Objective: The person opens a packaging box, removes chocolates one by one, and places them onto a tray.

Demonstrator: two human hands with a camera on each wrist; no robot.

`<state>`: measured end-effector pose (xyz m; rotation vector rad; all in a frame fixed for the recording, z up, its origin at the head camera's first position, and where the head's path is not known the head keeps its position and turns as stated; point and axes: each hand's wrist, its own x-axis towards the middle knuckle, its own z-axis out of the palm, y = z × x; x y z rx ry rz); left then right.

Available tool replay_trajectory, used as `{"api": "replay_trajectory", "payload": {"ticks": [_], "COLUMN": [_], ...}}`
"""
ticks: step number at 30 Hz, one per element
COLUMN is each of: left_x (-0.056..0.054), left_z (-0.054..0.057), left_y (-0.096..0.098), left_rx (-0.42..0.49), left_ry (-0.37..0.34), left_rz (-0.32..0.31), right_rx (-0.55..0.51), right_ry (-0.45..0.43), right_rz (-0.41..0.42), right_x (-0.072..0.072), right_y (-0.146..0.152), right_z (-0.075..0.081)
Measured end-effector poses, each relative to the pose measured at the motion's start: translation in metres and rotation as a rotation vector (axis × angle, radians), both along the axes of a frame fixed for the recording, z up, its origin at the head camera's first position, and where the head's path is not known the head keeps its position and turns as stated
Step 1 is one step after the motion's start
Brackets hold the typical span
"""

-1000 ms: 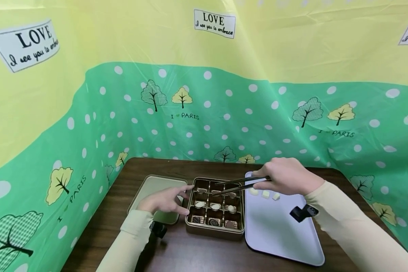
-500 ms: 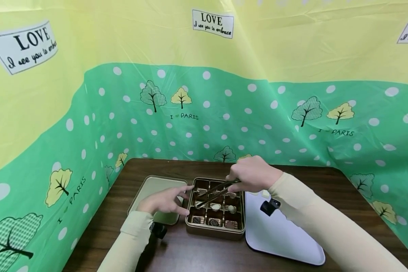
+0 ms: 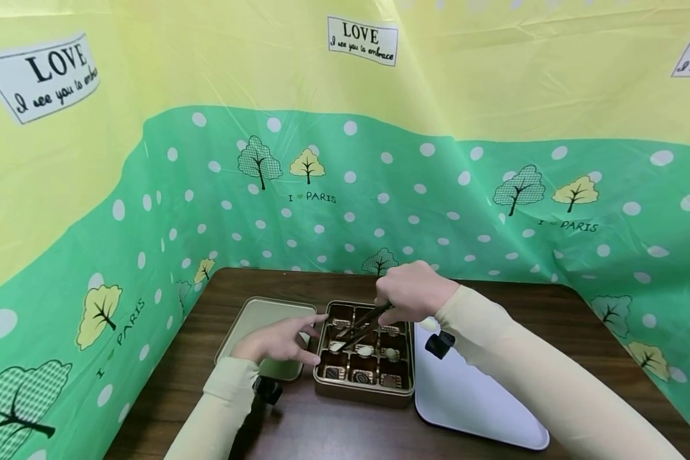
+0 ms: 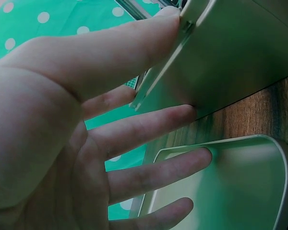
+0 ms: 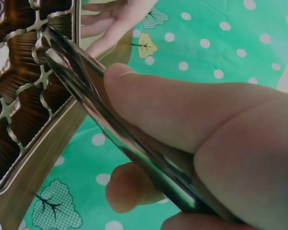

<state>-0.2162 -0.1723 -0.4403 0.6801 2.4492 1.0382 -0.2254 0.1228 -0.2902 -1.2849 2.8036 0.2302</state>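
Observation:
My right hand (image 3: 416, 291) grips a pair of metal tongs (image 5: 98, 105), pointing down to the left into a tin box (image 3: 363, 396) divided into nine compartments. In the head view, the tong tips are at a white piece (image 3: 336, 347) in the left compartment of the middle row. Two more white pieces, one of them in the centre (image 3: 365, 351), lie along that row, and dark chocolates (image 3: 361, 377) fill the front row. My left hand (image 3: 278, 338) has its fingers spread, with the thumb and index fingertip at the tin's left side.
Left of the tin, partly under my left hand, lies its lid (image 3: 264, 313). A pale lavender tray (image 3: 477, 402) sits to the right, crossed by my right forearm; a pale piece (image 3: 428, 324) shows on it. A patterned curtain (image 3: 345, 230) stands behind the wooden table (image 3: 322, 434).
My right hand has moved left and brought the tongs from over the tin's back part to the left compartment of the middle row. The tong arms have come closer together. My left hand stays put.

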Motion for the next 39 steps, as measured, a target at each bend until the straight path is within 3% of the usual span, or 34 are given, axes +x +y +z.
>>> {"api": "replay_trajectory", "payload": {"ticks": [26,39], "left_x": [0.000,0.000], "left_z": [0.000,-0.001], "left_y": [-0.001,0.000], "left_rx": [0.001,-0.005], "left_ry": [-0.005,-0.002], "left_rz": [-0.002,0.010], "right_rx": [0.130,0.113], "right_ry": [0.086,0.093], "right_rz": [-0.038,-0.026], "right_x": [0.002,0.003], "right_y": [-0.027,-0.026], "right_z": [-0.007,-0.011]}}
